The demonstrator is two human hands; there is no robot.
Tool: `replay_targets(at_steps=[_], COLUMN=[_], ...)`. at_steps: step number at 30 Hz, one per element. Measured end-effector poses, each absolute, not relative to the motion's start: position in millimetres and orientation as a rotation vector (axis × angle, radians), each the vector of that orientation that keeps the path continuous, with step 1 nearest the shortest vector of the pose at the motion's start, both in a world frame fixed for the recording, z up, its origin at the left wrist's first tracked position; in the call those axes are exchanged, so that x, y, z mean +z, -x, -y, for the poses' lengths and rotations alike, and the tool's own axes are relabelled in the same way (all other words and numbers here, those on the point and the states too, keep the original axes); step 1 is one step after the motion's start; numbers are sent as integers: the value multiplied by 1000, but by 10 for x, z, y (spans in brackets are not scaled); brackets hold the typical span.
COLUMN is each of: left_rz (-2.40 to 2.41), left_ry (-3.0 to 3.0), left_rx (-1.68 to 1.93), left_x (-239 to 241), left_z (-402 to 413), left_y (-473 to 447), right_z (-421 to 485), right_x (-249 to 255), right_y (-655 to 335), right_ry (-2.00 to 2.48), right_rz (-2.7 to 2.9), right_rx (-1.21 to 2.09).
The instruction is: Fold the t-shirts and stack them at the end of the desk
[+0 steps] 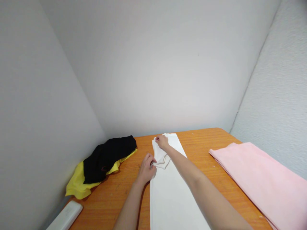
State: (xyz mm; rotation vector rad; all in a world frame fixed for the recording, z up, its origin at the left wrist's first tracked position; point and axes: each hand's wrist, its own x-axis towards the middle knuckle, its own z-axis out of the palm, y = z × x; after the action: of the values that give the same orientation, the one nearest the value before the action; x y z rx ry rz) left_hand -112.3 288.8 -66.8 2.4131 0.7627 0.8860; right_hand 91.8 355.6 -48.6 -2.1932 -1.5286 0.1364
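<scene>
A white shirt [172, 198] lies folded into a long narrow strip on the wooden table, one end close to the back wall. What looks like its short sleeve [160, 156] is laid over the strip near that far end. My left hand [146, 168] pinches the sleeve's near corner at the strip's left edge. Farther up, my right hand [162, 141] has its fingers closed on the cloth near the far left corner. My right forearm crosses above the strip and hides part of its right side.
The orange-brown wooden table [120, 198] meets the pale walls [153, 64] at its back. At left lie a black garment [110, 156] and a yellow garment [78, 183], partly overlapping. A white oblong object [66, 215] is at the lower left. Folded pink cloth [261, 179] covers the right side.
</scene>
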Motion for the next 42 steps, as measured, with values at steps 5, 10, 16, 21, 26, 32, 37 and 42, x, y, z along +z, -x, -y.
replay_targets(at_steps=[5, 10, 16, 21, 26, 32, 37, 42], left_rz=[-765, -692, -690, -715, -824, -758, -764, -850], left_ry=[-2447, -2484, -2396, -2331, -2420, -2703, -2877, -2933], left_rx=[860, 853, 840, 778, 741, 739, 460, 385], left_x=[-615, -611, -690, -722, -595, -374, -551, -699], left_z=[-2866, -2871, -2937, -3015, -2931, -2549, -2414, -2391], left_y=[1133, 1125, 1116, 1125, 1081, 883, 824, 854], right_z=[-3436, -3035, -2574, -2546, -2558, -2537, -2512, -2485], right_x=[-405, -455, -746, -839, -835, -818, -792, -737], right_y=[-911, -1004, -1049, -1048, -1054, -1063, -1062, -1059], right_ry=[2117, 1993, 1937, 1940, 1925, 1907, 1909, 1897], right_rz=[1619, 1893, 2173, 2155, 2142, 2163, 2169, 2156], right_rx=[-33, -21, 24, -77, -83, -99, -106, -112])
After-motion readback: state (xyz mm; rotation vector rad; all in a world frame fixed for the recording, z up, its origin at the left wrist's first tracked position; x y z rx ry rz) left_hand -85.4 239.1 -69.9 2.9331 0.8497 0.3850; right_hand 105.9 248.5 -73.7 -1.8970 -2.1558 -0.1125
